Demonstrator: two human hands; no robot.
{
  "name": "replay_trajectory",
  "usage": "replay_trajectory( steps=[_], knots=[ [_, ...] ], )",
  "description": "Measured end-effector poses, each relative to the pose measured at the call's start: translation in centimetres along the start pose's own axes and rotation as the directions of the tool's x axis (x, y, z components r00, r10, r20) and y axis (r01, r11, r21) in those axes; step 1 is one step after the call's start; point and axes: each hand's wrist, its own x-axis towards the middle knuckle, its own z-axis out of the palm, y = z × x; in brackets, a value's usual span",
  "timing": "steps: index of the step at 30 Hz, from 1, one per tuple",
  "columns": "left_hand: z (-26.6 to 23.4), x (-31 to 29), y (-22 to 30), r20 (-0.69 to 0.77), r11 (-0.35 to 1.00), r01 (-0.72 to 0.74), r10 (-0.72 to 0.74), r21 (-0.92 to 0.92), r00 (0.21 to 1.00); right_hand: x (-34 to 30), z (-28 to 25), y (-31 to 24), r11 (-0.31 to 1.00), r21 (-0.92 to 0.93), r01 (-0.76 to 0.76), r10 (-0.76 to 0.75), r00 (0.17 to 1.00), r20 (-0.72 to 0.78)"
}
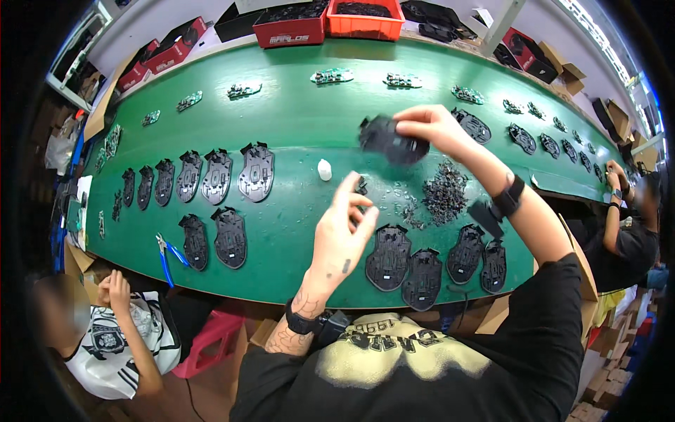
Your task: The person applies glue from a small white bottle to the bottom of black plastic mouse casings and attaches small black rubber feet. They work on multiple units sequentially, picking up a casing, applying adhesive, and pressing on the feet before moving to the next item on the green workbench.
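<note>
In the head view, white lettering marks a red box (292, 31) at the far edge, small pale labels dot several shells, and pale printing covers the wearer's dark shirt (415, 359). The right arm reaches up and inward, its wrist bent, the right hand (437, 128) pinching a black shell (394, 143) (slightly blurred) above the green table (295, 211). The left hand (339, 235) is raised lower down, fingers loosely curled beside a small dark piece (361, 186); whether it grips that, I cannot tell. Six shells (256, 172) form a row at left, with two more (230, 238) nearer; four (389, 257) lie near the wearer, below one heap of small dark parts (444, 193). One white bottle (324, 170) and one pair of blue-handled cutters (166, 261) are on the table.
</note>
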Motion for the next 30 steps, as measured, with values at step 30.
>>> replay_trajectory(
  steps=[30],
  knots=[
    [-6.3,-5.8,-4.0,-0.137,0.919,0.15,-0.212,-0.365,0.968,0.5,7.2,-0.1,0.745,-0.525,0.411,-0.218,0.894,0.39]
  ],
)
